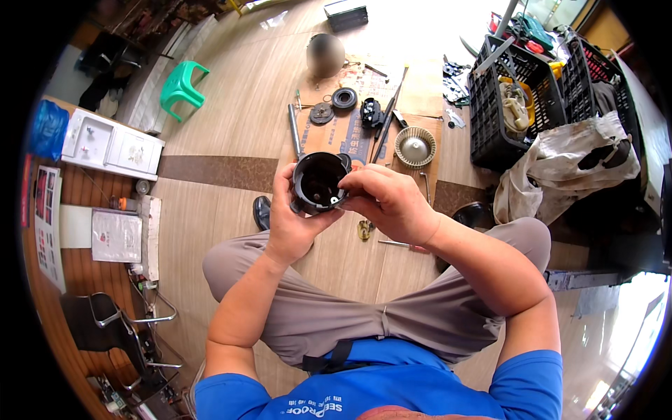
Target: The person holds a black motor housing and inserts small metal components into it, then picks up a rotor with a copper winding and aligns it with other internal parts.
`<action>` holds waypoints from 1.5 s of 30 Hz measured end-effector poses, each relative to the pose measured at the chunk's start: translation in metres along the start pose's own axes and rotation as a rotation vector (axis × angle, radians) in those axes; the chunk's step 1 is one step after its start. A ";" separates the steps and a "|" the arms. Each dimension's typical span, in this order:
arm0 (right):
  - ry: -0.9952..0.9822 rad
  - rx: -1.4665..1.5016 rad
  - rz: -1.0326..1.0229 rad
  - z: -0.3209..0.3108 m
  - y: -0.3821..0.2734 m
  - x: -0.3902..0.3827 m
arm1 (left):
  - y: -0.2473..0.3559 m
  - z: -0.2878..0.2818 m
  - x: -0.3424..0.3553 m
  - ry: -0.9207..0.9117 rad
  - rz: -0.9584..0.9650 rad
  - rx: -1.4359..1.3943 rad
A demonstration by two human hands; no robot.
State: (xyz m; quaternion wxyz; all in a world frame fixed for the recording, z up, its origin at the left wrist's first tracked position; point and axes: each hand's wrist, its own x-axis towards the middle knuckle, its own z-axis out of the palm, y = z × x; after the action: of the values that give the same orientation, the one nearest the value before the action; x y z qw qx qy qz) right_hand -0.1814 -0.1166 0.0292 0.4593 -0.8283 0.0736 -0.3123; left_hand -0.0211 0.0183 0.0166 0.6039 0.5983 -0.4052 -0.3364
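Held up above my lap is a black cylindrical housing, its open mouth facing me. My left hand wraps round its left side and underside. At the right rim my right hand is closed in a pinch; whatever lies between the fingertips is hidden. Small bright spots show inside the dark housing. Beyond it, on flattened cardboard, lie a blower wheel, a black ring-shaped part, a round dark plate and a black motor-like part.
A metal tube and a long thin rod lie on the cardboard. Near my knees are a screwdriver and a small brassy part. Black crates and a stained cloth bag stand right; a green stool stands far left.
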 end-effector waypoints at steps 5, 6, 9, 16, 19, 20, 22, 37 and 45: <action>-0.013 -0.033 -0.018 0.001 -0.003 -0.002 | -0.003 -0.006 -0.004 0.004 0.077 0.141; -0.022 -0.052 -0.028 0.001 -0.003 -0.002 | -0.002 -0.006 -0.004 0.005 0.077 0.141; -0.025 -0.071 -0.059 0.000 -0.002 -0.002 | 0.003 -0.006 -0.003 -0.031 0.147 0.242; -0.029 -0.052 -0.008 0.003 -0.003 -0.003 | 0.000 -0.009 -0.002 -0.077 -0.011 -0.001; -0.020 -0.087 0.009 0.003 -0.002 -0.004 | -0.005 -0.012 -0.002 -0.097 -0.069 -0.011; -0.027 -0.074 0.035 0.004 -0.002 -0.004 | -0.006 -0.013 -0.002 -0.101 -0.123 -0.051; -0.033 -0.060 0.062 0.004 -0.002 -0.004 | -0.003 -0.011 -0.001 -0.111 -0.166 -0.103; -0.001 -0.051 -0.070 0.008 -0.013 -0.010 | 0.009 -0.010 -0.005 -0.090 -0.021 0.071; 0.027 -0.026 -0.030 0.011 -0.009 -0.016 | 0.006 -0.008 -0.003 -0.113 -0.099 -0.046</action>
State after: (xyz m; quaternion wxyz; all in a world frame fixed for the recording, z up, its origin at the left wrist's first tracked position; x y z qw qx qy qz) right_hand -0.1891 -0.0966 0.0251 0.4426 -0.8310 0.0712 -0.3294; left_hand -0.0160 0.0251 0.0226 0.5763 0.5837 -0.4007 -0.4081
